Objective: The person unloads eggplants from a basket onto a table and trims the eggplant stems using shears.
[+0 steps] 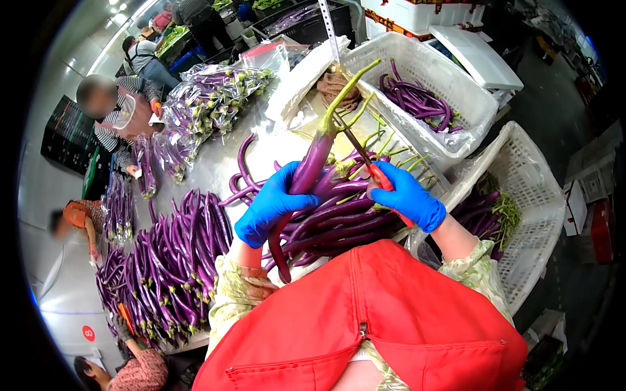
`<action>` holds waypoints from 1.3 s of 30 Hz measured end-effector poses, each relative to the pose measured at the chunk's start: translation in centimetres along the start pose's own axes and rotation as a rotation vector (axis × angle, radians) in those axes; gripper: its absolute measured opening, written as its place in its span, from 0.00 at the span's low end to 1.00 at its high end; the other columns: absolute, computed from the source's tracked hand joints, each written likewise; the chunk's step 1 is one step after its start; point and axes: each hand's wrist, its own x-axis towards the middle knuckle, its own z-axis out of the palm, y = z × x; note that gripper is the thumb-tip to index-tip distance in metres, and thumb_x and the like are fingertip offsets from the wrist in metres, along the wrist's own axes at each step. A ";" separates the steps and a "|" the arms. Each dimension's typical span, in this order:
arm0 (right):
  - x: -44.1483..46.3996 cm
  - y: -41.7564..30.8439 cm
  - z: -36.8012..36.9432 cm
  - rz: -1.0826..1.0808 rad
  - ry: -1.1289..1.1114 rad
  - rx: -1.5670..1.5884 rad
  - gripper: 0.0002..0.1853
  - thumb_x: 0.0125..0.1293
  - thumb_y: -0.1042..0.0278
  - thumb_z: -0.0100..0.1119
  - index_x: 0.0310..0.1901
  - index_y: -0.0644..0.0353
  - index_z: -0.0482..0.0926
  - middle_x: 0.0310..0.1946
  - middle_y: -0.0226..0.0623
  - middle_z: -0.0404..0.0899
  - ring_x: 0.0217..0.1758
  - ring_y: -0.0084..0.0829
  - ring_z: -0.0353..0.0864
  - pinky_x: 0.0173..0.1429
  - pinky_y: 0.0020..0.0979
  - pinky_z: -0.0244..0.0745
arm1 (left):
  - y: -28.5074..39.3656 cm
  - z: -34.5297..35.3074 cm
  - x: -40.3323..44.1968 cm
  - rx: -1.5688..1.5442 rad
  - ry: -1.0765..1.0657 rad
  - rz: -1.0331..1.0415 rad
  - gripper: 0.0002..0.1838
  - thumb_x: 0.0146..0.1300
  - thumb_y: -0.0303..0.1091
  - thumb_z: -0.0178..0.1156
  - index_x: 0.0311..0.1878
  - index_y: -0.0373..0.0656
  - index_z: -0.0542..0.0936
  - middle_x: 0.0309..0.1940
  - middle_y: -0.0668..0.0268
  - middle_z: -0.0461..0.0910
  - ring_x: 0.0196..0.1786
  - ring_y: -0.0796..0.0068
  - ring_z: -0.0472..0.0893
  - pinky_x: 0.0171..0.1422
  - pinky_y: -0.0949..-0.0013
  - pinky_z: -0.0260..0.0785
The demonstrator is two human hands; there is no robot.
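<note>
My left hand (277,202), in a blue glove, is wrapped round a purple eggplant (313,160) whose long green stem (349,88) points up and away. In my right hand (407,195), also gloved in blue, are red-handled scissors (381,177). Their blades reach up to the stem near the eggplant's cap; whether they touch it is hard to tell. Under both hands lies a pile of long eggplants (345,221), with cut green stems (391,144) scattered just beyond.
Rows of eggplants (176,260) cover the table's left side, with bagged ones (208,107) behind. White crates (469,120) (531,215) holding eggplants stand at the right. A brown cloth (338,90) lies at the back. Several people work along the left.
</note>
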 end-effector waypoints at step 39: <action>-1.6 3.7 -1.2 0.083 0.237 0.060 0.28 0.53 0.79 0.55 0.58 0.60 0.67 0.33 0.27 0.71 0.24 0.15 0.65 0.25 0.17 0.59 | -4.3 -20.5 -15.4 -0.665 2.156 1.203 0.29 0.48 0.37 0.68 0.53 0.42 0.67 0.41 0.60 0.76 0.44 0.67 0.76 0.46 0.63 0.73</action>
